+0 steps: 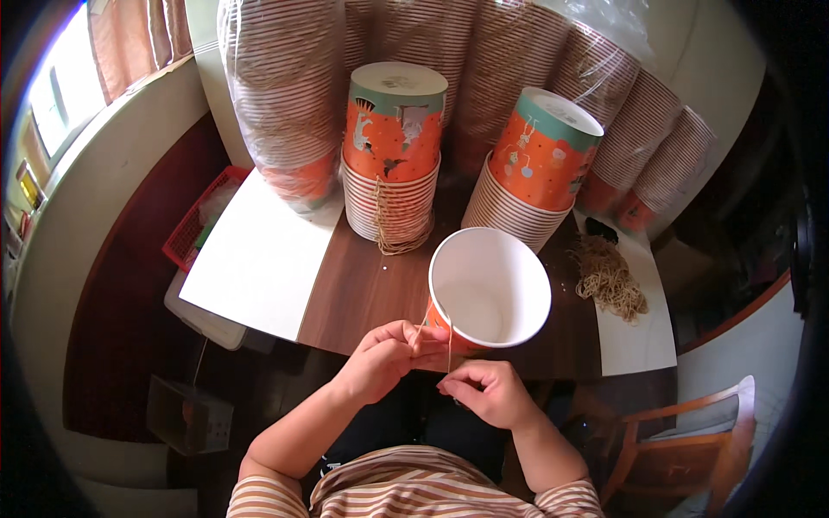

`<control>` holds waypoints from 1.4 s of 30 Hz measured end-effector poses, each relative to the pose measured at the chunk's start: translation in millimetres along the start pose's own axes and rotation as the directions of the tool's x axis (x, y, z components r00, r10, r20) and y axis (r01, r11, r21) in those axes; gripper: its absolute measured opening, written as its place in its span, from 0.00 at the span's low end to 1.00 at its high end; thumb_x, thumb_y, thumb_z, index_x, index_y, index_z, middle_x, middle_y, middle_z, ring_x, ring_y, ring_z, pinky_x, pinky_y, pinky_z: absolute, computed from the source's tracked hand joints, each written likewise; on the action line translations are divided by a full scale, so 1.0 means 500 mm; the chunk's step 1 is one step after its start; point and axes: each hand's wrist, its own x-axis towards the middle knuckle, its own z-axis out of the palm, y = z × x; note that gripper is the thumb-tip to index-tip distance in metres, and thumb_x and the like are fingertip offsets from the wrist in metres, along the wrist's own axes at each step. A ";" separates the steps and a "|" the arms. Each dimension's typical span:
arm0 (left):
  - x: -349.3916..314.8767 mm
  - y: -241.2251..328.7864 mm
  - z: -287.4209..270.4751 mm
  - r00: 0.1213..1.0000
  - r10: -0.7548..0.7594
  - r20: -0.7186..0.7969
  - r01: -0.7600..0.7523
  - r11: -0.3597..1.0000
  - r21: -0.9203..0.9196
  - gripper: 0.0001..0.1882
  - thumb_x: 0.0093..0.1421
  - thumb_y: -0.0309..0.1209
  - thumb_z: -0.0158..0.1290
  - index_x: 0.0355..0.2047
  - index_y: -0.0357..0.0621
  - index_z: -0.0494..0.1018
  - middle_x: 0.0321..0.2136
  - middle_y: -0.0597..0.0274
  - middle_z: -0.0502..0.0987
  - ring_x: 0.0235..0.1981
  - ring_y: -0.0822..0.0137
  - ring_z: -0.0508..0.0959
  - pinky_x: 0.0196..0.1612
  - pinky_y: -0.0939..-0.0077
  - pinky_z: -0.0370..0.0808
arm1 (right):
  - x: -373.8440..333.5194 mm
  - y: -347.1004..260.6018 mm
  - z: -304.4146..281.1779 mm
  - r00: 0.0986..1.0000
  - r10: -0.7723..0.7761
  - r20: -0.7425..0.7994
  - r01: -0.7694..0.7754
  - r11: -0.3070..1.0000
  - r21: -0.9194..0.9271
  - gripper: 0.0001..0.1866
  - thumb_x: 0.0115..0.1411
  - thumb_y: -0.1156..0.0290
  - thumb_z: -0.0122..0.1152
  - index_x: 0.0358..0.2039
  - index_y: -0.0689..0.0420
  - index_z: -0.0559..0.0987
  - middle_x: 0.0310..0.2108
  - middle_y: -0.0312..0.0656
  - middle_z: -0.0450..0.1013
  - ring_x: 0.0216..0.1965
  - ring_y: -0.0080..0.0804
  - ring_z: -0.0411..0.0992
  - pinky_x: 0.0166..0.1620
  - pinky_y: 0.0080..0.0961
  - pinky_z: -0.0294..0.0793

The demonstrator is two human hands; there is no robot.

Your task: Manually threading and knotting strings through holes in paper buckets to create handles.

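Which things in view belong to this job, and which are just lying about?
Apparently part of it:
open bucket
cord at left hand and right hand
cord pile
left stack
right stack

Seemingly just lying about:
red basket
chair
clear bin

The big round paper tub [490, 289] is white inside and orange outside. It is at the near edge of the brown table [363, 285], with its wide open mouth facing up. A thin tan string [450, 345] sits by its near left side, pulled straight.
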 end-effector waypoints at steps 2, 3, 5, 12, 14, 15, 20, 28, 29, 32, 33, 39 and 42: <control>0.001 -0.013 0.007 0.998 0.037 0.051 -0.036 0.999 -0.021 0.08 0.58 0.20 0.38 0.30 0.40 0.68 0.45 0.49 0.73 0.50 0.53 0.73 0.55 0.54 0.67 | 0.002 0.025 0.003 0.999 0.029 -0.013 -0.029 1.000 0.004 0.05 0.53 0.75 0.63 0.29 0.63 0.80 0.25 0.42 0.76 0.26 0.26 0.73 0.30 0.20 0.71; -0.001 -0.016 0.025 0.999 0.039 -0.013 -0.039 0.999 -0.027 0.09 0.53 0.16 0.38 0.28 0.39 0.67 0.42 0.47 0.74 0.42 0.55 0.77 0.46 0.62 0.74 | 0.002 0.033 0.005 0.995 -0.093 -0.022 0.091 0.995 -0.050 0.05 0.52 0.75 0.63 0.29 0.63 0.79 0.26 0.42 0.76 0.28 0.27 0.73 0.33 0.21 0.71; -0.013 -0.029 0.017 0.998 0.061 -0.033 -0.058 0.993 0.102 0.07 0.55 0.17 0.39 0.29 0.39 0.67 0.38 0.51 0.74 0.37 0.60 0.77 0.41 0.69 0.74 | -0.004 0.012 0.008 0.958 -0.283 -0.051 0.261 0.929 -0.263 0.03 0.52 0.77 0.63 0.28 0.62 0.79 0.33 0.40 0.77 0.38 0.28 0.74 0.42 0.23 0.71; -0.043 -0.037 0.063 0.929 0.369 0.002 -0.186 0.463 0.866 0.03 0.54 0.20 0.50 0.31 0.36 0.68 0.23 0.64 0.69 0.22 0.76 0.69 0.24 0.82 0.66 | 0.007 -0.020 0.046 0.908 -0.230 -0.349 0.216 0.973 -0.080 0.05 0.53 0.76 0.63 0.31 0.63 0.77 0.29 0.40 0.75 0.30 0.22 0.73 0.35 0.17 0.73; -0.045 -0.031 0.073 0.885 0.451 0.118 -0.235 0.212 0.949 0.06 0.50 0.19 0.54 0.29 0.36 0.69 0.22 0.59 0.68 0.19 0.71 0.69 0.22 0.80 0.66 | 0.014 -0.012 0.060 0.898 -0.270 -0.348 0.239 0.962 -0.131 0.06 0.53 0.77 0.64 0.30 0.63 0.77 0.27 0.39 0.75 0.28 0.22 0.74 0.34 0.18 0.73; -0.050 -0.028 0.071 0.884 0.452 0.116 -0.231 0.207 0.951 0.06 0.50 0.19 0.54 0.29 0.36 0.69 0.22 0.59 0.68 0.19 0.71 0.69 0.22 0.80 0.66 | 0.017 -0.006 0.062 0.892 -0.284 -0.351 0.248 0.958 -0.145 0.06 0.52 0.77 0.64 0.29 0.63 0.77 0.26 0.39 0.75 0.27 0.22 0.74 0.33 0.19 0.73; -0.073 -0.021 0.068 0.921 0.389 0.036 -0.116 0.185 0.976 0.08 0.48 0.19 0.54 0.30 0.37 0.71 0.22 0.59 0.68 0.18 0.71 0.69 0.21 0.78 0.67 | 0.014 -0.006 0.058 0.897 -0.334 -0.290 0.278 0.935 -0.219 0.04 0.51 0.80 0.63 0.28 0.64 0.77 0.25 0.40 0.75 0.26 0.21 0.73 0.32 0.18 0.73; -0.041 -0.017 0.073 0.807 0.534 0.253 -0.217 -0.130 0.967 0.16 0.48 0.18 0.54 0.39 0.41 0.70 0.21 0.61 0.69 0.18 0.67 0.71 0.21 0.77 0.69 | 0.010 -0.002 0.036 0.949 -0.248 -0.196 0.243 0.969 -0.048 0.03 0.51 0.80 0.61 0.28 0.63 0.76 0.26 0.43 0.74 0.28 0.29 0.73 0.33 0.23 0.72; -0.040 -0.013 0.065 0.789 0.483 0.380 -0.237 -0.332 0.913 0.18 0.48 0.17 0.55 0.40 0.41 0.70 0.21 0.60 0.70 0.18 0.66 0.72 0.21 0.77 0.69 | 0.011 -0.004 0.037 0.955 -0.243 -0.172 0.239 0.970 -0.042 0.04 0.52 0.80 0.61 0.29 0.63 0.76 0.27 0.44 0.74 0.29 0.29 0.73 0.33 0.23 0.72; -0.041 -0.014 0.046 0.771 0.476 0.423 -0.252 -0.382 0.889 0.17 0.47 0.17 0.55 0.40 0.41 0.72 0.21 0.60 0.70 0.18 0.62 0.72 0.20 0.76 0.69 | 0.014 -0.002 0.043 0.945 -0.281 -0.169 0.272 0.959 -0.072 0.04 0.52 0.79 0.61 0.30 0.62 0.76 0.28 0.44 0.74 0.29 0.31 0.73 0.34 0.25 0.72; -0.041 -0.018 0.041 0.772 0.475 0.422 -0.251 -0.383 0.889 0.17 0.47 0.17 0.55 0.40 0.41 0.72 0.21 0.60 0.70 0.18 0.62 0.72 0.20 0.76 0.69 | 0.016 0.000 0.046 0.927 -0.324 -0.188 0.309 0.945 -0.108 0.05 0.51 0.79 0.61 0.30 0.62 0.75 0.28 0.44 0.73 0.29 0.34 0.73 0.33 0.26 0.72; -0.041 -0.054 0.026 0.857 0.494 -0.145 -0.168 0.533 0.829 0.06 0.57 0.22 0.55 0.35 0.34 0.74 0.27 0.67 0.78 0.28 0.82 0.74 0.28 0.87 0.71 | 0.049 0.020 0.064 0.738 -0.625 -0.252 0.304 0.642 -0.704 0.05 0.50 0.80 0.60 0.28 0.59 0.75 0.25 0.45 0.71 0.26 0.47 0.72 0.29 0.34 0.73; -0.045 -0.047 0.036 0.902 0.343 -0.264 -0.085 0.738 0.669 0.05 0.58 0.22 0.53 0.35 0.32 0.74 0.30 0.64 0.78 0.32 0.80 0.75 0.34 0.87 0.72 | 0.062 0.030 0.071 0.716 -0.621 -0.319 0.280 0.674 -0.684 0.04 0.51 0.79 0.60 0.29 0.60 0.75 0.25 0.45 0.72 0.26 0.44 0.73 0.28 0.33 0.73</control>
